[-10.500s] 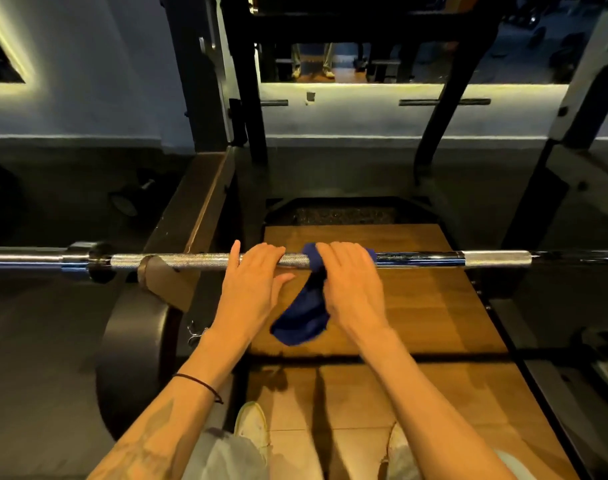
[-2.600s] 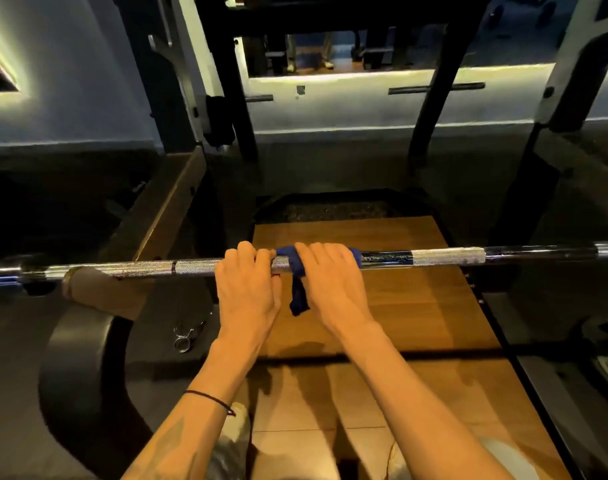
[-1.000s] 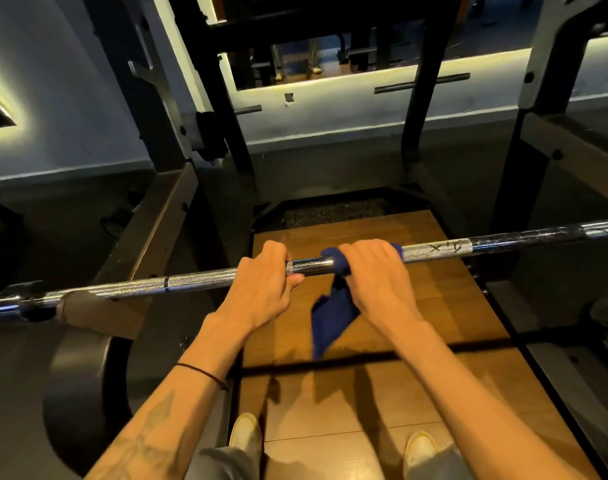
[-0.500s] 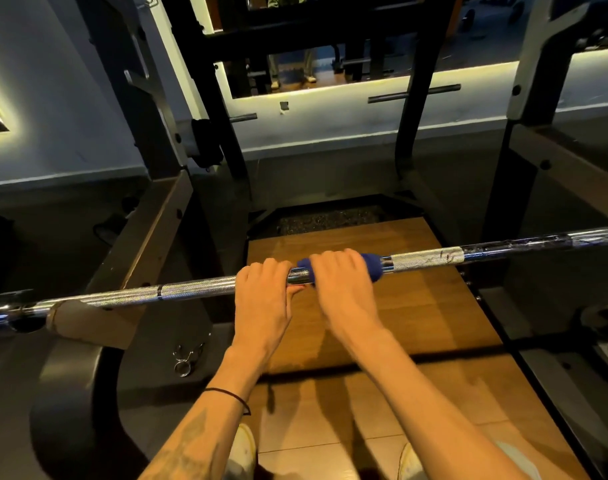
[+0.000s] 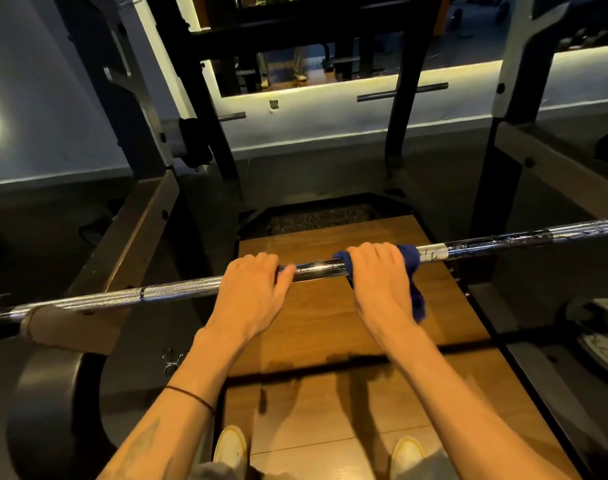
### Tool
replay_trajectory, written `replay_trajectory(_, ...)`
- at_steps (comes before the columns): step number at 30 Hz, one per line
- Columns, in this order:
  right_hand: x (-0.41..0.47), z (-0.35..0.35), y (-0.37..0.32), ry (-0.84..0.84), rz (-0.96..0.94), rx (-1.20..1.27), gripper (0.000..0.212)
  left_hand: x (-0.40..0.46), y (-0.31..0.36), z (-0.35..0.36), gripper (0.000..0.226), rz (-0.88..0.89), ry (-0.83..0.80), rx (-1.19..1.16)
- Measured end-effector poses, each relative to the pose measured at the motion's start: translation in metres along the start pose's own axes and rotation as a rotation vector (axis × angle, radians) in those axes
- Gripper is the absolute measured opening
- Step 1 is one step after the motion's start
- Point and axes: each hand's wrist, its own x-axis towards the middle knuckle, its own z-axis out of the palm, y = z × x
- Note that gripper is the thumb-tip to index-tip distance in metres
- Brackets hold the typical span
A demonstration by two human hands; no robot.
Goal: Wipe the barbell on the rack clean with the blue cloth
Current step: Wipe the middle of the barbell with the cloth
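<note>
**Midway along the bar: cloth hand wiping, bare hand steadying**

Seemingly partway through the job. Looking down from the head camera, the only view: one barbell [image 5: 178, 292] lying across the rack [image 5: 141, 233], running from lower left to upper right above a wooden platform [image 5: 316, 327].

Gripping the bar bare with the left hand [image 5: 252, 296], fingers curled over the top just right of the rough knurled stretch. Grasping with the right hand [image 5: 378, 282] one blue cloth [image 5: 415, 289], wrapped round the bar under the palm, its loose end hanging down past the wrist on the right side. Showing between the two hands, a short smooth stretch of bar, shining.

Judging progress: cloth sitting near the middle of the shaft; the long part running right toward a weight plate [image 5: 603, 337] looking streaked and likely waiting to be wiped; impossible to tell whether the knurled left part is already clean.

Counting: two hands, one cloth, one barbell, two pale shoes [image 5: 229, 445] at the bottom edge, one dark wrist band [image 5: 191, 396] on the left forearm, one spring collar clip [image 5: 172, 360] lying on the floor below the bar.
</note>
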Motion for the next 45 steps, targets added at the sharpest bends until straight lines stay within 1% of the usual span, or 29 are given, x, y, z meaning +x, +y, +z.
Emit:
replay_trajectory(2, 0.002, -0.003, -0.024, -0.062, -0.022, 0.008, 0.020, 0.019, 0.016, -0.003, 0.043, -0.014, -0.075, -0.117)
replay_trajectory(3, 0.000, -0.002, -0.036, -0.066, -0.053, 0.024, 0.023, 0.027, 0.027, -0.003, 0.041, -0.030, -0.123, -0.194)
replay_trajectory(5, -0.007, 0.004, -0.052, -0.023, -0.132, 0.060, 0.040, 0.038, 0.044, 0.000, 0.040, -0.106, -0.237, -0.292)
replay_trajectory(6, -0.008, 0.004, -0.053, -0.020, -0.159, 0.075, 0.047, 0.040, 0.047, 0.003, 0.042, -0.159, -0.254, -0.300)
replay_trajectory(7, -0.006, 0.002, -0.049, -0.034, -0.193, 0.064, 0.048, 0.040, 0.047, 0.005, 0.048, -0.205, -0.248, -0.297)
replay_trajectory(8, -0.004, -0.001, -0.041, -0.049, -0.223, 0.049, 0.044, 0.038, 0.045, 0.009, 0.054, -0.225, -0.236, -0.265)
replay_trajectory(10, 0.001, -0.007, -0.017, -0.098, -0.219, 0.065, 0.029, 0.033, 0.040, 0.013, 0.065, -0.164, -0.231, -0.166)
replay_trajectory(11, 0.003, -0.011, -0.003, -0.102, -0.186, 0.079, 0.025, 0.031, 0.039, 0.014, 0.069, -0.160, -0.224, -0.171)
replay_trajectory(13, 0.000, -0.014, 0.028, -0.070, -0.102, 0.079, 0.023, 0.028, 0.042, 0.014, 0.070, -0.174, -0.189, -0.225)
replay_trajectory(15, -0.005, -0.011, 0.051, -0.038, -0.040, 0.051, 0.026, 0.026, 0.044, 0.015, 0.065, -0.074, -0.154, -0.142)
replay_trajectory(17, -0.006, -0.008, 0.054, -0.045, -0.005, 0.036, 0.034, 0.025, 0.040, 0.015, 0.060, 0.009, -0.171, -0.061)
replay_trajectory(19, -0.004, -0.005, 0.043, -0.006, 0.023, 0.040, 0.039, 0.027, 0.036, 0.017, 0.053, 0.024, -0.209, -0.053)
replay_trajectory(21, -0.004, -0.002, 0.025, 0.012, 0.022, 0.036, 0.032, 0.029, 0.034, 0.018, 0.047, 0.041, -0.206, -0.062)
replay_trajectory(23, -0.003, -0.003, 0.001, -0.005, -0.016, 0.041, 0.028, 0.030, 0.034, 0.019, 0.042, 0.075, -0.181, -0.056)
replay_trajectory(25, -0.003, -0.004, -0.018, -0.024, -0.077, 0.082, 0.035, 0.028, 0.032, 0.021, 0.035, 0.096, -0.151, -0.063)
replay_trajectory(27, -0.006, -0.002, -0.023, -0.019, -0.124, 0.104, 0.038, 0.024, 0.033, 0.023, 0.031, 0.096, -0.099, -0.072)
replay_trajectory(29, -0.007, -0.002, -0.010, 0.015, -0.148, 0.119, 0.033, 0.020, 0.033, 0.027, 0.034, 0.096, -0.023, -0.083)
replay_trajectory(30, -0.006, -0.003, 0.003, 0.018, -0.139, 0.132, 0.029, 0.018, 0.033, 0.029, 0.040, 0.095, 0.009, -0.091)
replay_trajectory(32, -0.005, -0.004, 0.035, 0.046, -0.088, 0.145, 0.024, 0.014, 0.034, 0.032, 0.051, 0.084, 0.058, -0.128)
replay_trajectory(33, -0.007, -0.005, 0.052, 0.066, -0.059, 0.142, 0.025, 0.011, 0.036, 0.033, 0.052, 0.075, 0.089, -0.158)
replay_trajectory(35, -0.012, -0.004, 0.077, 0.076, -0.012, 0.121, 0.025, 0.005, 0.040, 0.035, 0.046, 0.049, 0.166, -0.228)
replay_trajectory(37, -0.012, -0.007, 0.082, 0.053, 0.039, 0.102, 0.020, 0.000, 0.045, 0.037, 0.035, 0.012, 0.231, -0.286)
replay_trajectory(39, -0.008, -0.009, 0.068, 0.009, 0.072, 0.064, 0.019, -0.002, 0.050, 0.040, 0.026, -0.021, 0.260, -0.322)
replay_trajectory(41, -0.002, -0.008, 0.043, -0.065, 0.043, 0.059, 0.021, -0.004, 0.052, 0.042, 0.022, -0.056, 0.271, -0.342)
replay_trajectory(45, -0.002, 0.000, -0.007, 0.011, -0.164, 0.132, 0.024, -0.006, 0.056, 0.044, 0.021, -0.106, 0.299, -0.343)
